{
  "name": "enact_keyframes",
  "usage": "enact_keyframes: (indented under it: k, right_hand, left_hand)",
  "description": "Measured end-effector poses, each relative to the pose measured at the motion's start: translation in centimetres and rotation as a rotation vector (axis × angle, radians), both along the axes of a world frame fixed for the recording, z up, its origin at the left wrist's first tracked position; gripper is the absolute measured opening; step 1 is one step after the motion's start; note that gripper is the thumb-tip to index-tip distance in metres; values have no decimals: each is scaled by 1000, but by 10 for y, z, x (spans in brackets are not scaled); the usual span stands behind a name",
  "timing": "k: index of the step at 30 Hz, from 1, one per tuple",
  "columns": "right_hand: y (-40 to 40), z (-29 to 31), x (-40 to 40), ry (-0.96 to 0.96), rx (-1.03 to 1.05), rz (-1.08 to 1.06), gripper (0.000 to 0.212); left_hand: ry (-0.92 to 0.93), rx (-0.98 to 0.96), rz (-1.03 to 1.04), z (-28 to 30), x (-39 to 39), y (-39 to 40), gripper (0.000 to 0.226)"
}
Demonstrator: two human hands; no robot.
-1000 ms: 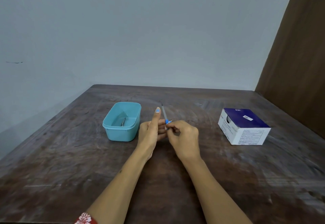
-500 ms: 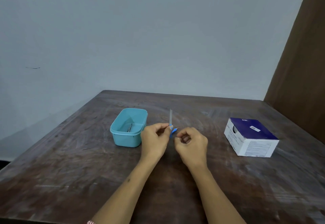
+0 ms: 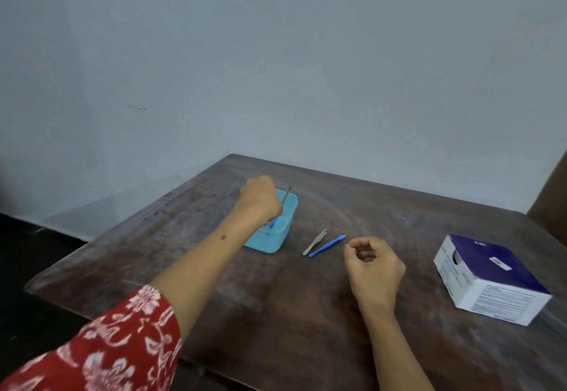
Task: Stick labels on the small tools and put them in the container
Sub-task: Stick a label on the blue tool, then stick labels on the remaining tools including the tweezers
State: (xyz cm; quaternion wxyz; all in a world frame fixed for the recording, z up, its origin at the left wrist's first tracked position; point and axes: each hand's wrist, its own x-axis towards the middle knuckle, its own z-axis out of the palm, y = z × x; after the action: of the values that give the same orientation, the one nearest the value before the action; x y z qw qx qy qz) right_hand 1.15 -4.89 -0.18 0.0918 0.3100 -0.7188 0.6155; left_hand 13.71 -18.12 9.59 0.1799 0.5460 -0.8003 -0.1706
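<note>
Left hand was over the teal container, fingers curled round a thin grey tool with a blue tip. Tool's grey shaft stuck up and away past the knuckles, blue end pointed down inside the container, just below the hand. Whether the blue tip touched the container floor: couldn't tell.

Right hand hovered low over the worktop, well apart from the left, fingers curled inward, thumb and forefinger pinching something tiny and white; too small to identify.

Just left of the right hand, two tools lay side by side on the worktop, close together: metal tweezers and a blue-handled tool, both angled the same way, blue one nearer the hand, its pale tip close to the fingertips. Both sat between the right hand and the container.

White box with a dark blue top sat on the worktop to the right of the right hand, apart from it.

Left forearm bare, red floral sleeve at the near end.
</note>
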Motion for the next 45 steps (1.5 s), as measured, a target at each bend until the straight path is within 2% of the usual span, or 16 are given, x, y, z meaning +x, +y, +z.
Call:
enact_keyframes:
  k: [6,9,11,15,18,25,28,31,34,38,41,45]
  right_hand:
    - [0,-1,1,-3,14,13,19]
    - [0,0,1,-14,14,16,17]
    - [0,0,1,-31,7,14,16]
    - [0,2,0,-94,-28,-18,12]
    - [1,4,-1,-137,-77,-45,13]
    - [1,4,-2,-218,-126,-61,14]
    - [2,4,-3,-312,-165,-33,18]
    - [2,4,-6,-457,-257,75,26]
    - [2,6,-7,-632,-377,191,30]
    - [2,8,-7,-747,-456,238,18]
    - [2,11,-7,-785,-522,268,8]
    - [0,8,-6,-734,-488,269,11]
  left_hand:
    - [-189,13,-10,-6,-10,-1,12]
    - [-204,32,-13,-11,-13,-2,14]
    - [-187,5,-21,-11,-13,1,4]
    - [-99,-242,-62,-4,-14,18,11]
    - [-108,-418,-192,-6,-25,40,10]
    - [-389,-549,-473,-53,-51,67,21]
    - [-479,-632,-498,-71,-52,67,29]
    - [-504,-669,-513,-76,-52,71,27]
    - [-463,-618,-516,-76,-54,73,28]
    - [-335,-514,-497,-79,-51,73,32]
    - [-135,-443,-447,-78,-46,72,35]
    - [236,-362,-379,-78,-40,72,33]
